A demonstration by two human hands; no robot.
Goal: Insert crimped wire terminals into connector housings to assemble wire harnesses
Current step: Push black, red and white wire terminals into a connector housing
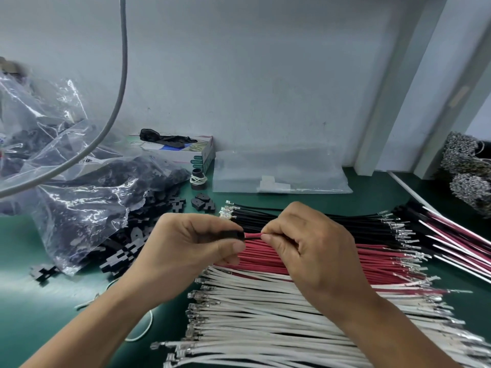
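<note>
Three wire rows (305, 264) across green bench (39, 301)

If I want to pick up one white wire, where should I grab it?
Probably pinch a white wire on its insulated middle, coming from above. The wires lie flat, side by side, and the small metal terminals at their ends look easy to bend.

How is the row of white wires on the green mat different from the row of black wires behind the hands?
The white wires lie nearest the camera, fanned out unevenly; the black wires lie farthest back, in a tighter bunch. The white row looks wider and fuller than the black row, which the right hand partly hides. Both lie flat on the green mat, running left to right, with bare metal terminals at their ends.
</note>
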